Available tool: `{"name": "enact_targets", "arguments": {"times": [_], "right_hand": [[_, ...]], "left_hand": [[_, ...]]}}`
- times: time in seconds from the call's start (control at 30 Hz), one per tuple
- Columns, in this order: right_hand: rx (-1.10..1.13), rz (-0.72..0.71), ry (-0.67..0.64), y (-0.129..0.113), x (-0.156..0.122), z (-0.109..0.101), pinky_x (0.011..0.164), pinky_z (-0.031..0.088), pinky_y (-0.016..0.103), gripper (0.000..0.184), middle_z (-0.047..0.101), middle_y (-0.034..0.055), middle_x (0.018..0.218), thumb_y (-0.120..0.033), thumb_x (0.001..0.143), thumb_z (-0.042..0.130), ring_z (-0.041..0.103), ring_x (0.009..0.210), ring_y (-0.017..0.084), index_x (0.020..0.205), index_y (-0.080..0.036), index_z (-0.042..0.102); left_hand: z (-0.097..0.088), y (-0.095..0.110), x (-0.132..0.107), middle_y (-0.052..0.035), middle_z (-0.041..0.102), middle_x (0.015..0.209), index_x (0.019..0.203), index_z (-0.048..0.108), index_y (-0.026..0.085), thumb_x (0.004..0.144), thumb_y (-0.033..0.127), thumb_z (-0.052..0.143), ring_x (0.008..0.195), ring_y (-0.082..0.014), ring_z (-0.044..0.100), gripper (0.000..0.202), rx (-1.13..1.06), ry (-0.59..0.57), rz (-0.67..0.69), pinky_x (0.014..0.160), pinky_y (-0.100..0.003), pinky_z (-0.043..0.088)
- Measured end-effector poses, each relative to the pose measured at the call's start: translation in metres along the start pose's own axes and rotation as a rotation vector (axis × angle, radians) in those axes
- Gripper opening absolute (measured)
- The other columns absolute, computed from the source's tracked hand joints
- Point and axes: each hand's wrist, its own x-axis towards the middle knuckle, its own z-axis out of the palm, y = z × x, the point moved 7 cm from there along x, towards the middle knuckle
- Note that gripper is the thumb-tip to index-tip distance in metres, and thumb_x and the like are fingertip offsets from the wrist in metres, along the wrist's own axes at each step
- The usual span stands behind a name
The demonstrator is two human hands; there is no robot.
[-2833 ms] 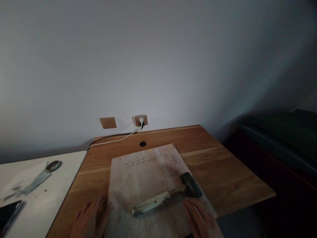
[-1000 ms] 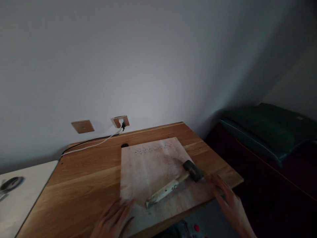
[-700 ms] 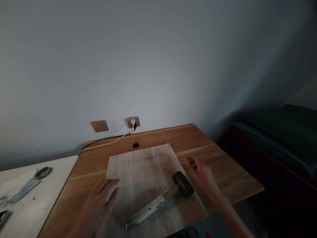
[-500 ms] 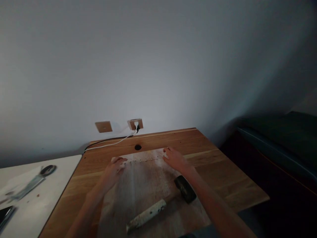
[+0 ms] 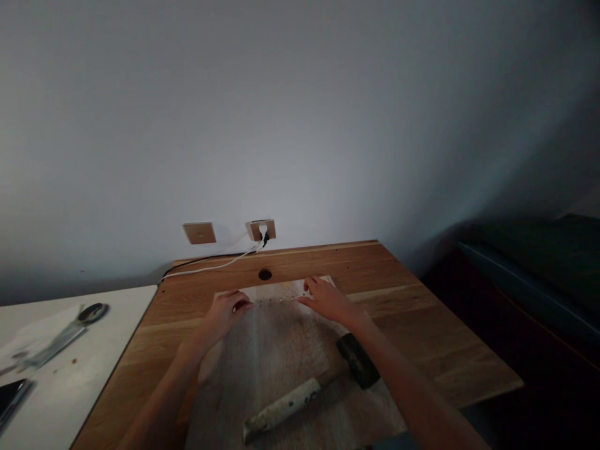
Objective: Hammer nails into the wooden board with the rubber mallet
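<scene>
A row of small upright nails (image 5: pixel 281 300) stands near the far edge of a worn wooden board (image 5: pixel 276 340). My left hand (image 5: pixel 228 310) is at the left part of the row, thumb and fingertips brought together beside a nail; whatever they pinch is too small to make out. From the right, my right hand (image 5: pixel 328 302) reaches to the other end, its thumb and forefinger apart around a nail, with a gap between them. Nearer me a hammer (image 5: pixel 285 403) lies slantwise on the board, its dark head (image 5: pixel 359 361) close to my right forearm and its handle pale and worn.
The board rests on a wooden table (image 5: pixel 445 337) against the wall. White and black cables (image 5: pixel 210 267) run to a wall socket (image 5: pixel 261 230), behind a round hole (image 5: pixel 265 275). On a white table (image 5: pixel 89 375) at left lie a dark roundish object (image 5: pixel 94 314) and a phone-like device (image 5: pixel 13 400).
Both hands have moved inward along the nail row, towards each other. My left fingers have closed from a looser spread. The hammer stays where it was on the board; the view has shifted slightly.
</scene>
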Motion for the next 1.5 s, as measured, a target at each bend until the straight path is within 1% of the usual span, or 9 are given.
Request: {"name": "enact_targets", "arguments": {"times": [0.17, 0.27, 0.4, 0.57, 0.77, 1.0, 1.13, 1.3, 1.5], "right_hand": [[-0.089, 0.074, -0.039, -0.002, 0.013, 0.017, 0.094, 0.053, 0.044, 0.021, 0.071, 0.0083, 0.111, -0.032, 0.101, 0.061, 0.068, 0.103, 0.023, 0.109, -0.014, 0.068], [-0.091, 0.025, -0.044, -0.006, 0.012, 0.011, 0.094, 0.053, 0.042, 0.015, 0.07, 0.0071, 0.113, -0.023, 0.101, 0.059, 0.067, 0.104, 0.022, 0.109, -0.015, 0.068], [-0.046, -0.051, -0.015, -0.012, 0.008, -0.004, 0.097, 0.046, 0.034, 0.03, 0.068, 0.0104, 0.117, -0.005, 0.093, 0.051, 0.064, 0.11, 0.021, 0.116, -0.017, 0.067], [-0.029, -0.047, -0.028, -0.022, 0.016, 0.007, 0.092, 0.047, 0.034, 0.022, 0.07, 0.0125, 0.113, -0.019, 0.098, 0.052, 0.065, 0.106, 0.023, 0.114, -0.013, 0.066], [-0.036, -0.089, -0.045, -0.036, 0.02, 0.012, 0.087, 0.047, 0.032, 0.023, 0.068, 0.0125, 0.113, -0.011, 0.095, 0.051, 0.065, 0.106, 0.024, 0.111, -0.015, 0.067], [-0.02, -0.131, -0.049, -0.048, 0.028, 0.016, 0.09, 0.048, 0.033, 0.023, 0.065, 0.0141, 0.12, -0.027, 0.098, 0.057, 0.063, 0.109, 0.026, 0.116, -0.016, 0.066], [-0.012, -0.151, -0.066, -0.054, 0.035, 0.021, 0.091, 0.048, 0.034, 0.021, 0.068, 0.0143, 0.112, -0.016, 0.098, 0.052, 0.063, 0.109, 0.026, 0.106, -0.016, 0.07], [0.06, -0.184, -0.05, -0.05, 0.023, 0.0, 0.095, 0.048, 0.033, 0.037, 0.064, 0.0123, 0.125, -0.014, 0.092, 0.055, 0.063, 0.112, 0.024, 0.128, -0.017, 0.063], [0.148, -0.167, -0.015, -0.042, -0.012, -0.006, 0.107, 0.045, 0.037, 0.034, 0.065, 0.0124, 0.125, -0.02, 0.096, 0.057, 0.06, 0.12, 0.025, 0.13, -0.016, 0.062]], "left_hand": [[0.014, -0.002, 0.001, -0.0081, 0.067, 0.109, 0.11, 0.065, 0.02, 0.089, 0.025, 0.059, 0.085, -0.0198, 0.067, 0.022, 0.005, 0.016, -0.019, 0.082, -0.033, 0.053], [0.018, 0.001, 0.002, -0.0073, 0.07, 0.103, 0.103, 0.068, 0.021, 0.093, 0.017, 0.05, 0.096, -0.0217, 0.067, 0.022, 0.006, -0.01, 0.037, 0.091, -0.034, 0.051], [0.015, 0.006, 0.007, -0.0056, 0.07, 0.092, 0.089, 0.067, 0.021, 0.095, 0.023, 0.052, 0.088, -0.0212, 0.067, 0.017, 0.092, -0.015, 0.031, 0.082, -0.032, 0.051], [0.009, 0.014, 0.01, -0.0044, 0.066, 0.089, 0.087, 0.062, 0.02, 0.098, 0.038, 0.055, 0.079, -0.0204, 0.065, 0.022, 0.209, 0.033, -0.014, 0.072, -0.03, 0.048], [0.022, 0.025, 0.009, -0.0085, 0.067, 0.113, 0.111, 0.065, 0.02, 0.097, 0.029, 0.059, 0.098, -0.0228, 0.067, 0.018, 0.12, -0.005, 0.067, 0.087, -0.033, 0.051], [0.033, 0.022, 0.016, -0.0063, 0.069, 0.098, 0.094, 0.07, 0.02, 0.097, 0.02, 0.056, 0.092, -0.0222, 0.067, 0.014, 0.099, -0.019, 0.074, 0.085, -0.033, 0.05], [0.028, 0.021, 0.023, -0.0046, 0.066, 0.091, 0.086, 0.064, 0.019, 0.096, 0.028, 0.063, 0.085, -0.0211, 0.065, 0.013, 0.145, 0.019, 0.027, 0.078, -0.031, 0.049], [0.021, 0.029, 0.028, -0.0054, 0.065, 0.098, 0.094, 0.065, 0.019, 0.091, 0.033, 0.07, 0.088, -0.022, 0.066, 0.015, 0.11, 0.028, 0.055, 0.08, -0.031, 0.051], [0.043, 0.033, 0.023, -0.0088, 0.07, 0.104, 0.103, 0.071, 0.017, 0.093, 0.009, 0.055, 0.098, -0.0231, 0.068, 0.02, 0.047, -0.032, 0.139, 0.092, -0.034, 0.051]]}}
